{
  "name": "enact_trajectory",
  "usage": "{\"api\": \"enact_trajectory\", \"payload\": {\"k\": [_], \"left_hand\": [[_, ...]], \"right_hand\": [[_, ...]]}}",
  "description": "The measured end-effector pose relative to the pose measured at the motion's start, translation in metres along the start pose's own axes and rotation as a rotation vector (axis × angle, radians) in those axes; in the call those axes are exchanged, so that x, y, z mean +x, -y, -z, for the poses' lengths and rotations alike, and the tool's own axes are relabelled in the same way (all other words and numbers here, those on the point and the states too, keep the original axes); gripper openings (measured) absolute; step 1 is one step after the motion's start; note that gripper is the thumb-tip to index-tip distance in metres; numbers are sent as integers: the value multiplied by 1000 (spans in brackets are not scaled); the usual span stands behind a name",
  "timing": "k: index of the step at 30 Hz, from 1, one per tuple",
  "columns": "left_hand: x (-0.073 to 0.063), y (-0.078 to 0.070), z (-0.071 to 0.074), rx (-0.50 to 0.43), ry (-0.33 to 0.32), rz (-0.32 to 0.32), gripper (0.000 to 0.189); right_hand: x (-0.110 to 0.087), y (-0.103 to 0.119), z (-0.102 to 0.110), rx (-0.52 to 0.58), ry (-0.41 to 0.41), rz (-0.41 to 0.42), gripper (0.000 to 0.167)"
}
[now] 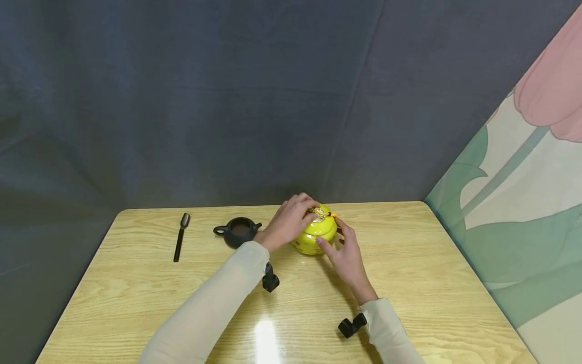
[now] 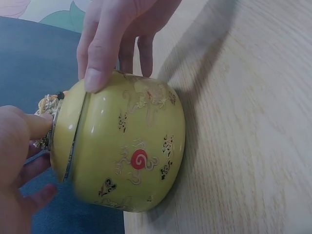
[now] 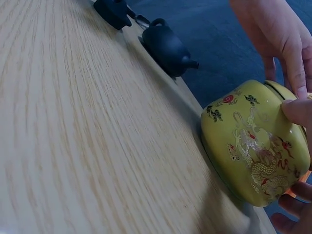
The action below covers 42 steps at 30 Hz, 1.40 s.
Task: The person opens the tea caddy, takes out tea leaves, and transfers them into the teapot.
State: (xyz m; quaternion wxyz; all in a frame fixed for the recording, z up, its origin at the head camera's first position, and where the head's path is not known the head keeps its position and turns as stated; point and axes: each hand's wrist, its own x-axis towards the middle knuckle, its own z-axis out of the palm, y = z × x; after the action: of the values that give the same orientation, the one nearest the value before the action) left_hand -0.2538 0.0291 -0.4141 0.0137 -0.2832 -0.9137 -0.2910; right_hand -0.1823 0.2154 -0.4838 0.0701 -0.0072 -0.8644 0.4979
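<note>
A rounded yellow lidded jar (image 1: 312, 241) with dragon and cloud patterns stands on the table. My left hand (image 1: 290, 220) reaches over its top, thumb and fingers pinching the ornate gold knob (image 2: 48, 114) of the yellow lid (image 2: 67, 131). A thin dark seam shows between lid and body in the left wrist view. From the right side, my right hand (image 1: 343, 253) grips the jar, its thumb on the near wall just below the lid and its fingers round the far side. An orange bead ornament (image 1: 333, 215) hangs by the knob.
Left of the jar stands a small dark teapot (image 1: 238, 231) with its top uncovered. Farther left lies a dark-handled scoop (image 1: 182, 237). A dark piece (image 3: 112, 12) shows at the right wrist view's upper edge. The wooden table (image 1: 409, 283) ends at a dark curtain (image 1: 254, 126).
</note>
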Motion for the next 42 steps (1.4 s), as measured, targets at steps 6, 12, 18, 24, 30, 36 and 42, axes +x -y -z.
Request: {"api": "enact_trajectory", "payload": {"k": [6,12,18,24,30,36,42], "left_hand": [[0,-4,-2,20,8,-10,39],[-1,-4,-1,82,5,-27,38],[-3,-4,-1,98,5,-36,36],[-2,-2,-2,140,-4,-55,35],[-2,0,0,123,-60,-62,32],[-2,-3,3,74,-127,-68,30],[-4,-6,9,84,-132,-59,30]], "right_hand": [[-1,-3,0,-9,12,-1,94],[-3,-6,-2,4,7,15,94],[-4,-7,-3,-3,-3,13,93],[-5,-7,-4,13,-6,15,92],[-3,-6,-7,24,-7,25,92],[-2,-4,-9,43,-6,28,92],[0,-4,-6,24,-8,12,92]]}}
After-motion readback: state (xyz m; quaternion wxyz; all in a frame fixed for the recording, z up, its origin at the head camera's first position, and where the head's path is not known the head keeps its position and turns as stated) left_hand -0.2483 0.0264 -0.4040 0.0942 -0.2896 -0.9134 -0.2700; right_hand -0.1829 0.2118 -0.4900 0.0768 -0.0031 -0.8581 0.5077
